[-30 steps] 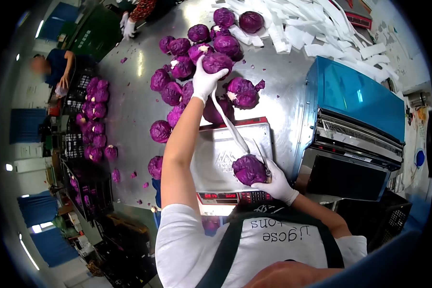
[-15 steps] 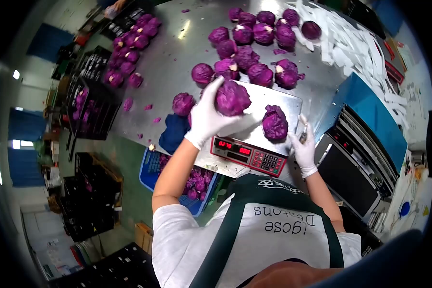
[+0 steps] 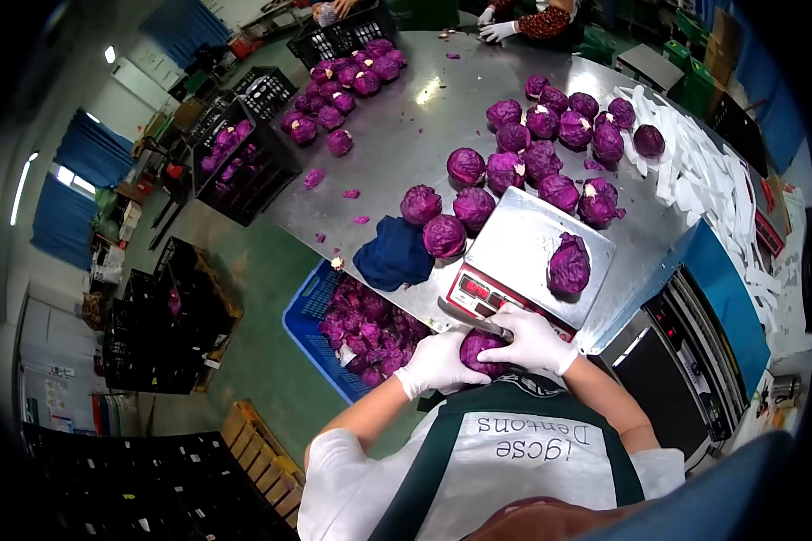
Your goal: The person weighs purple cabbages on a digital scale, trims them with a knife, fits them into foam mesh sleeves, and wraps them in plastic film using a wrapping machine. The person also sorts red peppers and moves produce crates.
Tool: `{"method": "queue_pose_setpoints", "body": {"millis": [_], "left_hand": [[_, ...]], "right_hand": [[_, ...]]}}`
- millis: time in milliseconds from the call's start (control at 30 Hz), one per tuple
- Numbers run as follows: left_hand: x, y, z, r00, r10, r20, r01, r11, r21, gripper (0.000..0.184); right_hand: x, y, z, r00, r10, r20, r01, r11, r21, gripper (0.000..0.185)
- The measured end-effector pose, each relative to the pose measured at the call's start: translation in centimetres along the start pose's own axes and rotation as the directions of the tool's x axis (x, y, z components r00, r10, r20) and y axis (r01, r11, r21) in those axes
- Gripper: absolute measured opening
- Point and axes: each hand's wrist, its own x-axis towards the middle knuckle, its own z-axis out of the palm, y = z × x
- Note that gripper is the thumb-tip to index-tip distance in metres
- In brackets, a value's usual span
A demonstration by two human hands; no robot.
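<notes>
Close to my apron, my left hand (image 3: 442,362) in a white glove is wrapped round a purple cabbage (image 3: 484,353). My gloved right hand (image 3: 534,341) grips a knife (image 3: 475,318), whose blade points left over that cabbage. Just ahead, another purple cabbage (image 3: 568,265) rests on the metal pan of a scale (image 3: 512,236) with a red display panel. Beyond the scale stand several more cabbages (image 3: 541,160) in a group. A dark blue cloth (image 3: 393,254) lies to the left of the scale.
A blue basket (image 3: 303,307) of purple leaves stands below the table edge (image 3: 334,203). White strips (image 3: 708,180) and a blue-topped machine (image 3: 724,288) are at the right. Black crates (image 3: 244,185) and more cabbages (image 3: 338,86) lie far left. A co-worker's gloved hands (image 3: 498,32) show at the back.
My left hand has brought a cabbage from above the scale down to my apron. My right hand has moved left to it with the knife. The view has shifted.
</notes>
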Motion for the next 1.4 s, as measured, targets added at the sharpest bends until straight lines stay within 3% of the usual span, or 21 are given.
{"method": "queue_pose_setpoints", "body": {"millis": [100,233,367,400,467,533,667,733,767,833,867,1000,1067,1100,1133,1167,1200,1233,1333,1367,1400], "left_hand": [[-1.1,-0.4,0.3,0.998,0.026,-0.056,-0.028,0.999,-0.024,0.096],[-1.8,-0.9,0.7,0.997,-0.026,-0.069,0.026,1.0,-0.002,0.094],[-2.8,-1.3,1.0,0.991,-0.049,-0.125,0.052,0.998,0.019,0.097],[-3.0,-1.8,1.4,0.987,-0.029,-0.161,0.028,1.0,-0.006,0.097],[-3.6,-2.8,2.2,0.967,-0.038,-0.253,0.035,0.999,-0.016,0.097],[-4.1,-3.3,2.5,0.961,-0.068,-0.268,0.052,0.996,-0.069,0.097],[-5.1,-4.0,3.4,0.925,-0.093,-0.368,0.055,0.992,-0.113,0.086],[-5.8,-3.8,3.2,0.93,-0.165,-0.328,0.122,0.982,-0.147,0.088],[-6.1,-3.7,3.3,0.919,-0.168,-0.357,0.119,0.981,-0.155,0.086],[-6.6,-5.2,4.5,0.888,-0.158,-0.433,0.055,0.969,-0.241,0.087],[-6.9,-3.7,3.8,0.879,-0.259,-0.399,0.059,0.892,-0.449,0.092],[-6.8,-3.9,4.7,0.798,-0.304,-0.52,0.17,0.942,-0.29,0.084],[-6.5,-4.4,5.3,0.764,-0.288,-0.577,0.117,0.942,-0.316,0.08],[-6.5,-4.3,5.2,0.747,-0.26,-0.612,0.067,0.945,-0.319,0.076],[-6.4,-4.9,5.4,0.778,-0.298,-0.553,0.059,0.911,-0.408,0.079],[-6.4,-6.1,5.5,0.807,-0.326,-0.492,0.056,0.872,-0.487,0.082],[-6.2,-6.9,5.3,0.834,-0.346,-0.43,0.053,0.825,-0.562,0.084],[-5.9,-5.3,4.1,0.832,-0.396,-0.389,0.105,0.8,-0.59,0.081],[-5.3,-3.8,1.8,0.839,-0.25,-0.484,-0.041,0.857,-0.514,0.08],[-5.2,-5.4,1.6,0.868,-0.157,-0.471,0.04,0.968,-0.249,0.082],[-5.3,-6.2,1.8,0.885,-0.158,-0.437,0.051,0.968,-0.245,0.083]], "right_hand": [[0.9,1.4,1.4,0.999,-0.042,0.017,0.039,0.985,0.166,0.056],[1.7,-1.3,1.7,0.992,0.085,0.097,-0.081,0.995,-0.05,0.044],[3.1,-0.4,3.0,0.989,0.067,0.133,-0.081,0.991,0.102,0.035],[3.3,1.3,4.4,0.988,0.042,0.148,-0.096,0.922,0.375,0.029],[4.0,0.7,3.8,0.953,0.163,0.258,-0.276,0.816,0.507,0.023],[5.3,2.8,7.1,0.99,-0.066,0.121,-0.005,0.86,0.51,0.023],[5.1,-2.8,4.8,0.967,-0.148,0.205,0.138,0.989,0.062,0.04],[6.1,-2.6,6.0,0.95,-0.117,0.29,0.121,0.993,0.006,0.036],[6.4,-2.0,6.9,0.946,-0.146,0.29,0.096,0.979,0.179,0.031],[8.0,-1.2,8.1,0.979,-0.198,0.048,0.15,0.863,0.483,0.022],[9.1,-2.1,7.0,0.979,-0.176,-0.103,0.202,0.752,0.628,0.018],[12.4,-7.1,1.7,0.825,0.135,-0.549,0.535,0.128,0.835,0.004],[12.8,-9.6,2.7,0.908,0.074,-0.413,0.401,0.135,0.906,0.016],[13.3,-9.0,4.7,0.929,-0.153,-0.336,0.362,0.556,0.748,0.025],[13.8,-8.5,6.7,0.897,-0.371,-0.24,0.438,0.813,0.384,0.034],[13.4,-7.4,9.0,0.94,-0.339,-0.042,0.34,0.915,0.217,0.035],[12.3,-7.0,9.0,0.938,-0.324,0.123,0.312,0.944,0.112,0.036],[10.7,-6.3,8.9,0.95,-0.309,0.051,0.306,0.95,0.064,0.035],[8.4,-4.8,5.8,0.963,-0.167,0.212,0.181,0.982,-0.05,0.037],[8.4,-4.0,6.3,0.971,-0.173,0.167,0.18,0.983,-0.028,0.036],[8.8,-2.6,7.1,0.977,-0.178,0.12,0.18,0.984,-0.007,0.036]]}}
